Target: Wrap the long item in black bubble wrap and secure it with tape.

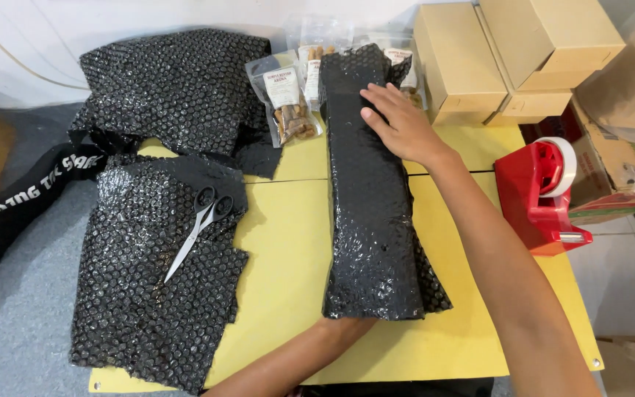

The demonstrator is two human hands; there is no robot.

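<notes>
Left hand [343,323]: at the near end of the wrap, fingers hidden under it; grip cannot be told.
Black bubble wrap strip [372,220]: folded lengthwise into a long band on the yellow surface [288,242], not taped.
Right hand [398,121]: fingers spread flat, pressing the far end.
Scissors [196,228]: idle on loose bubble wrap sheets [152,294].
Tape dispenser [542,195]: untouched, right.
Snack pouches [288,99]: behind, unwrapped.

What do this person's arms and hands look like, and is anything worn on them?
Both forearms are bare: no sleeves, gloves, watch or bracelets in view. The right hand shows no rings. The left hand is hidden inside the black bubble wrap, so only its forearm shows.
</notes>
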